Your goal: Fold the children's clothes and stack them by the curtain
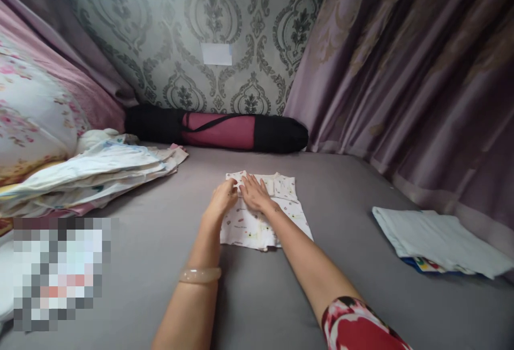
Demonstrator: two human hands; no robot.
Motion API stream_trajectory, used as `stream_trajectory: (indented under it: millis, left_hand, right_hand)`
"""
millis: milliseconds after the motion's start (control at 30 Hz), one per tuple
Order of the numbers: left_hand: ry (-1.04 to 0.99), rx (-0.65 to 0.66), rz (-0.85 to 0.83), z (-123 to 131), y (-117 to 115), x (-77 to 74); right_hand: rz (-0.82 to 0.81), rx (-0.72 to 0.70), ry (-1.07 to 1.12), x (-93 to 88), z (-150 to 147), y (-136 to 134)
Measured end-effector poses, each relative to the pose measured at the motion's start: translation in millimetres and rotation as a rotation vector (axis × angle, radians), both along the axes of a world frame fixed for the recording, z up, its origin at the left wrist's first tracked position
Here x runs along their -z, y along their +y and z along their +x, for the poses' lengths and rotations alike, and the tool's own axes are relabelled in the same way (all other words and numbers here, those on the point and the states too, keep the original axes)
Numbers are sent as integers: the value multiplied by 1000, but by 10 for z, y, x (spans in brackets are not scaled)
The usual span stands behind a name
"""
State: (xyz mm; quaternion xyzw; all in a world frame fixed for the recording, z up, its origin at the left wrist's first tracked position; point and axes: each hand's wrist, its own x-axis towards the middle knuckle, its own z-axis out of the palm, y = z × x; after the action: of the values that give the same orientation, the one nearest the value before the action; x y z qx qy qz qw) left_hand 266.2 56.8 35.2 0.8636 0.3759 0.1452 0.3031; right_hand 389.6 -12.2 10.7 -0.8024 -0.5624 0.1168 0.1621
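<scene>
A small white baby shirt [244, 227] with a scattered print lies on the grey bed sheet in front of me, its upper part folded over. My right hand [255, 193] rests palm down on that folded part, fingers stretched out and slightly apart. At the shirt's left edge, my left hand [224, 198] has its fingers curled in against the cloth. Its fingertips are partly hidden from view. A pale bangle [199, 275] circles my left wrist.
Stacked light-coloured clothes [100, 165] lie at left beside a floral pillow [32, 109]. A folded pale blue cloth [437, 235] lies at right on the grey sheet [341, 221]. Along the patterned wall stretches a black and maroon long bag [219, 129]. Purple curtains [385, 71] hang at right.
</scene>
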Motion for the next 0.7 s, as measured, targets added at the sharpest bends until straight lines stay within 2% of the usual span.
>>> stream_trajectory:
  millis: [100, 167, 233, 367, 533, 700]
  left_hand:
    - [97, 20, 85, 10, -5, 38]
    - [134, 22, 129, 21, -11, 68]
    - [161, 35, 152, 36, -20, 100]
    - [238, 69, 155, 66, -37, 141]
    - [258, 81, 160, 69, -38, 142]
    - [235, 82, 155, 62, -35, 144]
  right_hand:
    - [23, 143, -36, -36, 124, -97]
    - [19, 269, -79, -11, 183, -164]
    - [-4, 337, -95, 40, 207, -209]
    - [-19, 362, -112, 107, 203, -218]
    - [-63, 305, -17, 39, 338, -270]
    - [-33, 509, -137, 51, 526, -413]
